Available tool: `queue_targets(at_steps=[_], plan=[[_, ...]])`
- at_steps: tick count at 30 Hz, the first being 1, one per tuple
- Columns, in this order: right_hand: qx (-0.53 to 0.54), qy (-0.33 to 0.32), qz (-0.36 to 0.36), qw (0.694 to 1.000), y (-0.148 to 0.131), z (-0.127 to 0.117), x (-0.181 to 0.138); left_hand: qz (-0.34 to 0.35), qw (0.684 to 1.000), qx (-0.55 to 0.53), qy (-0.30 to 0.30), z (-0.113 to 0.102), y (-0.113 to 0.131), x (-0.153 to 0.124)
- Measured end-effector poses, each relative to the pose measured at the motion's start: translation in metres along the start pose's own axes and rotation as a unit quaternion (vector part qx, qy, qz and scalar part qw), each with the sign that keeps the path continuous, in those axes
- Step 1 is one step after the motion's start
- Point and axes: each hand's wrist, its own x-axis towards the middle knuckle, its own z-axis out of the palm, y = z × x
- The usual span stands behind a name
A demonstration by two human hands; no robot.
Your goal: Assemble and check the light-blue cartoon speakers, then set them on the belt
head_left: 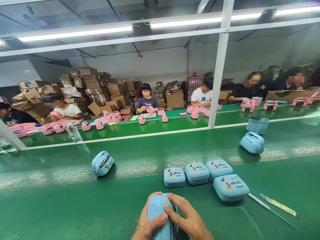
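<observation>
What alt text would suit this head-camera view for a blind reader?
The left hand and right hand grip a blue case over a green belt. Four Mickey boxes lie just beyond, two more cases farther off; people opposite handle pink cases.

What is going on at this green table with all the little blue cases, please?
A person holds a light blue case at the near edge of the green table. The left hand grips its side and the right hand lies over it. Just beyond lie four flat Mickey cases, and a thin strip lies to their right. Across the table, seated co-workers handle pink cases.
</observation>
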Motion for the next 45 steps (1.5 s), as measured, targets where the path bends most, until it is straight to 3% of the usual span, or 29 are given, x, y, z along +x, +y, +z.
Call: queue_targets(at_steps=[9, 13, 17, 20, 24, 25, 26, 27, 29, 32, 35, 39, 45], plan=[[0.06, -0.024, 0.024, 0.998, -0.004, 0.01, -0.003, 0.013, 0.997, 0.008, 0.073, 0.002, -0.006, 0.0], [0.086, -0.03, 0.041, 0.995, -0.005, 0.01, 0.002, 0.021, 0.997, -0.007, 0.07, -0.004, -0.008, 0.002], [0.178, 0.041, 0.126, 0.975, -0.003, 0.009, 0.004, 0.029, 0.992, -0.097, 0.075, -0.009, -0.002, -0.003], [0.379, 0.069, 0.206, 0.899, -0.008, 0.018, 0.003, 0.058, 0.985, -0.143, 0.071, -0.01, 0.002, -0.01], [0.652, -0.002, 0.304, 0.695, -0.022, 0.025, 0.01, 0.117, 0.993, -0.014, 0.012, -0.012, 0.001, -0.005], [0.681, -0.003, 0.332, 0.653, -0.024, 0.021, 0.014, 0.117, 0.993, 0.022, -0.005, -0.014, 0.0, -0.002], [0.692, 0.008, 0.351, 0.631, -0.024, 0.014, 0.018, 0.115, 0.992, 0.047, -0.021, -0.016, -0.001, 0.002], [0.684, 0.022, 0.363, 0.632, -0.022, 0.006, 0.022, 0.114, 0.991, 0.063, -0.035, -0.019, -0.002, 0.006], [0.624, 0.032, 0.376, 0.684, -0.015, -0.009, 0.027, 0.109, 0.988, 0.09, -0.057, -0.026, -0.004, 0.014], [0.5, -0.015, 0.392, 0.772, -0.002, -0.022, 0.025, 0.059, 0.979, 0.176, -0.084, -0.041, -0.011, 0.024], [0.422, -0.07, 0.386, 0.818, 0.006, -0.022, 0.017, 0.031, 0.966, 0.243, -0.085, -0.054, -0.019, 0.03], [0.399, -0.107, 0.384, 0.826, 0.007, -0.021, 0.012, 0.042, 0.962, 0.257, -0.076, -0.055, -0.02, 0.031], [0.372, -0.089, 0.391, 0.837, 0.003, -0.027, 0.021, 0.052, 0.945, 0.32, -0.045, -0.042, -0.01, 0.029]])
